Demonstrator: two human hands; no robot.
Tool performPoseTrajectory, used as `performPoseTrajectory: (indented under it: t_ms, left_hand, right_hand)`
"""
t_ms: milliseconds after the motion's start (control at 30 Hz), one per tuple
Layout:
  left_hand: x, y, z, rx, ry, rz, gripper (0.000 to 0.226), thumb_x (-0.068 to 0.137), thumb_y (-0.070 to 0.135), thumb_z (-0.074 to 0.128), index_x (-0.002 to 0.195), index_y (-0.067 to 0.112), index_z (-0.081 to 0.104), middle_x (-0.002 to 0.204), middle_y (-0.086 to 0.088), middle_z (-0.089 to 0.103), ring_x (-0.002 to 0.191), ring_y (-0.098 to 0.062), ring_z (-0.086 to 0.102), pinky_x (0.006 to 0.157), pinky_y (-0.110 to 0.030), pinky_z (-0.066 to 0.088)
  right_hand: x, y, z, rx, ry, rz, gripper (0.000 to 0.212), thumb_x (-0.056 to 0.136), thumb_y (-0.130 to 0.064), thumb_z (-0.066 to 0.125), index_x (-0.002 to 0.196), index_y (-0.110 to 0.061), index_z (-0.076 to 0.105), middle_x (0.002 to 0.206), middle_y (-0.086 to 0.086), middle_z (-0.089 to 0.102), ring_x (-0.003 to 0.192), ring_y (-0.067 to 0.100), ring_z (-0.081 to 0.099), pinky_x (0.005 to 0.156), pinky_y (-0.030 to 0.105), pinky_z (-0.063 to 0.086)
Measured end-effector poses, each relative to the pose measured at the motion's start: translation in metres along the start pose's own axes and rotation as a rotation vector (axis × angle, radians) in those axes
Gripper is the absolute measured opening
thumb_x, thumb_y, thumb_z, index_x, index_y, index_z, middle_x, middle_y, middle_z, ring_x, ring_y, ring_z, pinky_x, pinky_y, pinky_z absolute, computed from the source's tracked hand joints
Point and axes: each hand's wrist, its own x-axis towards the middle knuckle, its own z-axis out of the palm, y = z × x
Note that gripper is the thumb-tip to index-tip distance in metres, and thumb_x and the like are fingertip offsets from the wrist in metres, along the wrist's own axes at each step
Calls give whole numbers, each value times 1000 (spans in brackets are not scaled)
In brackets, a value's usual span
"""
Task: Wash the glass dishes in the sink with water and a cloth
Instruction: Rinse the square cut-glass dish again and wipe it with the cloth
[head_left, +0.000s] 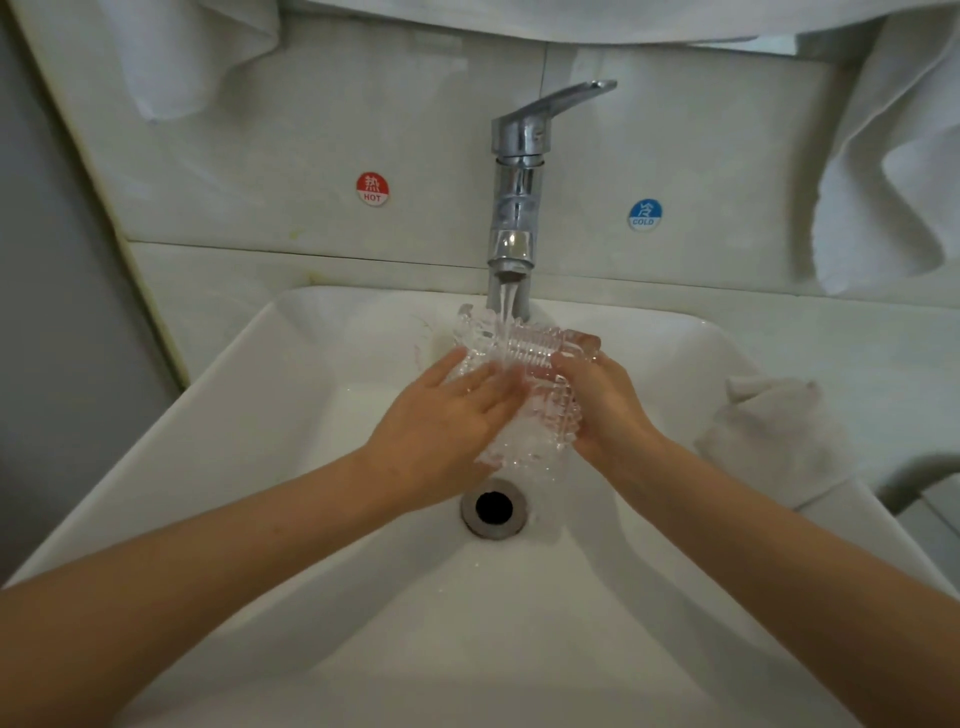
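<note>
Right grip (602, 410) curls round the edge of a clear glass dish (537, 347), studded and ribbed, under the chrome faucet's (515, 171) stream; left grip (441, 428) presses flat-fingered against it.

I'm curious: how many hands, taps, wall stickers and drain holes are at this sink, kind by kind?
Hands: 2, the left hand and the right hand
Taps: 1, the tap
Wall stickers: 2, the red sticker and the blue sticker
Drain holes: 1, the drain hole
Total: 6

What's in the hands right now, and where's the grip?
A glass dish. The right hand grips its right edge; the left hand presses flat against its face.
</note>
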Motion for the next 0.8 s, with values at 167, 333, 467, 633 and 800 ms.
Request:
performPoseTrajectory:
  t_ms: [167, 333, 467, 633, 800]
  left_hand:
    - [-5, 17, 1, 14, -143, -200, 97, 75, 44, 70, 142, -8, 23, 149, -28, 23, 139, -36, 27, 112, -46, 16]
    - [-5, 24, 4, -183, -2, 76, 83, 49, -14, 74, 128, -5, 51, 135, -21, 50, 123, -30, 51, 92, -28, 46]
    - [-10, 1, 4, -188, 11, 238, 35, 66, 3, 76, 101, 5, 71, 116, -10, 67, 88, -24, 71, 64, -33, 60]
    - [-20, -16, 12, 64, 0, 136, 42, 88, 35, 40, 63, 14, 68, 71, -2, 69, 50, -16, 63, 91, -34, 49]
    - [-20, -3, 8, 161, 2, -17, 50, 84, 39, 45, 104, 0, 69, 108, -18, 68, 95, -28, 68, 108, -48, 31]
  right_hand:
    - [-4, 4, 3, -46, -1, -31, 27, 89, -4, 55, 114, -13, 59, 100, 13, 68, 91, 30, 66, 80, 43, 55]
    - [-2, 5, 0, -29, 14, 5, 18, 91, -3, 51, 107, -7, 58, 87, 12, 66, 79, 25, 64, 70, 33, 51]
    - [-1, 1, 0, -43, 1, 19, 24, 91, -2, 50, 113, -4, 58, 98, 17, 66, 81, 27, 63, 67, 36, 52]
    - [-2, 2, 3, -40, 21, -28, 27, 88, -3, 56, 114, -10, 58, 100, 13, 66, 86, 27, 67, 72, 38, 56]
    - [-5, -1, 1, 42, 15, -17, 33, 84, 6, 53, 114, -5, 56, 101, 15, 65, 81, 25, 66, 74, 39, 56]
